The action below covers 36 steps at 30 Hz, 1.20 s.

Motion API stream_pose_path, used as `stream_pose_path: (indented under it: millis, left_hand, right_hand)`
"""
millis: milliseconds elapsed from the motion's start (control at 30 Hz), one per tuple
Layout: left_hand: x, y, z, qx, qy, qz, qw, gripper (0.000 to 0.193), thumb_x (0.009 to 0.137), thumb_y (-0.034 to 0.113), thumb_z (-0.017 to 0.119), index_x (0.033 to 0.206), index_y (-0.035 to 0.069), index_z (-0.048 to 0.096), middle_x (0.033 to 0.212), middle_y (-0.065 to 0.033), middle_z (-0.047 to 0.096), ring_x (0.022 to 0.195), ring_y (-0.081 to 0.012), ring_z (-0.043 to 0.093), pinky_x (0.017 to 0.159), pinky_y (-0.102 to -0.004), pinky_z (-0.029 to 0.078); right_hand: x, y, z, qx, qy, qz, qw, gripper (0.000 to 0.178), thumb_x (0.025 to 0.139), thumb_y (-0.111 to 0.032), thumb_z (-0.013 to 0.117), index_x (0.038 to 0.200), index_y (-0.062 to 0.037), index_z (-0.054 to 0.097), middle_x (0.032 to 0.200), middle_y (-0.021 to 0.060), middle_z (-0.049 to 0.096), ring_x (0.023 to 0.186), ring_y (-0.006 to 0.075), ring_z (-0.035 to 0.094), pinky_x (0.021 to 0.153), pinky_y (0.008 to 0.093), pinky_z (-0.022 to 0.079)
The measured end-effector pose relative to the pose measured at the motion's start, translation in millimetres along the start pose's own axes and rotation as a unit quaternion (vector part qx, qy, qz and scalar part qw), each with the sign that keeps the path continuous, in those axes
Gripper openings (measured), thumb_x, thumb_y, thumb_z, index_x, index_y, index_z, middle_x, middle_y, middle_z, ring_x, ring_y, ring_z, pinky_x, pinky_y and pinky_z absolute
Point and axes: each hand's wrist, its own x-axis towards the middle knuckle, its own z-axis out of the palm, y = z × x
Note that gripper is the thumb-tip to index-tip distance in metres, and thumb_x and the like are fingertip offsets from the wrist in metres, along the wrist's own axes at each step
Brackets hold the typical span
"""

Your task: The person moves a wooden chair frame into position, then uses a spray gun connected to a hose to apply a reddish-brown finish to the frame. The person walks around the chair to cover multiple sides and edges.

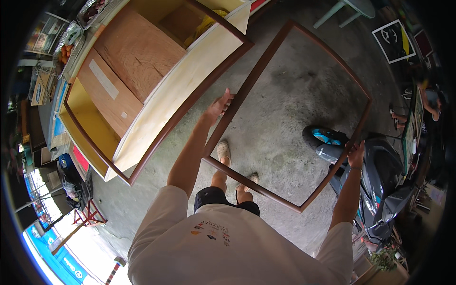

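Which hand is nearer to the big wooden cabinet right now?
Left. The left hand grips the brown frame on the side rail right beside the cabinet. The right hand grips the opposite rail, next to the parked scooter, well away from the cabinet.

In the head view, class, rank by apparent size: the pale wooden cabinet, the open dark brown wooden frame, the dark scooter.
1. Pale wooden cabinet.
2. Open dark brown wooden frame, gripped by left hand and right hand; nearness makes this order unsure.
3. Dark scooter.
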Motion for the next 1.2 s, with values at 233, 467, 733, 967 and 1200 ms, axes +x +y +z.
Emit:
stream_pose_path:
  millis: [233,467,733,967,1200]
  left_hand:
    - [39,78,28,-0.038,-0.044,0.048,0.997,0.090,0.092,0.081,0.033,0.138,0.008,0.057,0.120,-0.0034,0.061,0.096,-0.0150,0.053,0.091,-0.0330,0.038]
    - [104,220,86,-0.045,-0.113,0.112,0.986,0.090,0.092,0.081,0.034,0.137,0.006,0.056,0.107,0.0025,0.062,0.085,-0.0098,0.052,0.082,-0.0269,0.038]
    - [219,373,167,-0.040,-0.131,0.125,0.983,0.101,0.087,0.087,0.031,0.139,0.003,0.051,0.116,-0.0032,0.062,0.100,-0.0152,0.060,0.088,-0.0318,0.040]
    - [326,517,203,-0.044,-0.108,0.153,0.981,0.104,0.088,0.086,0.027,0.141,-0.002,0.048,0.127,-0.0120,0.063,0.108,-0.0240,0.063,0.097,-0.0365,0.042]
    - [471,641,219,-0.065,-0.095,0.189,0.975,0.102,0.091,0.083,0.025,0.140,-0.003,0.050,0.122,-0.0117,0.065,0.105,-0.0237,0.064,0.092,-0.0346,0.044]
  right_hand:
    - [22,-58,-13,0.034,-0.025,-0.029,0.999,0.078,0.095,-0.074,0.038,0.116,-0.0021,0.061,0.087,0.0080,0.066,0.079,0.0218,0.063,0.062,0.0332,0.043]
    - [55,-210,-30,0.010,-0.001,-0.119,0.993,0.088,0.097,-0.072,0.032,0.118,0.0093,0.059,0.085,0.0127,0.066,0.076,0.0204,0.060,0.069,0.0320,0.043]
    - [157,-385,-28,0.045,-0.067,-0.170,0.982,0.096,0.097,-0.072,0.032,0.133,0.0153,0.050,0.103,0.0152,0.065,0.090,0.0240,0.058,0.086,0.0384,0.042]
    - [283,-562,41,-0.004,-0.035,-0.199,0.979,0.097,0.092,-0.077,0.039,0.128,0.0119,0.056,0.104,0.0129,0.064,0.093,0.0228,0.059,0.087,0.0368,0.042]
    - [446,-724,106,-0.004,-0.083,-0.197,0.977,0.096,0.090,-0.078,0.041,0.126,0.0089,0.058,0.101,0.0140,0.066,0.094,0.0244,0.062,0.085,0.0354,0.042]
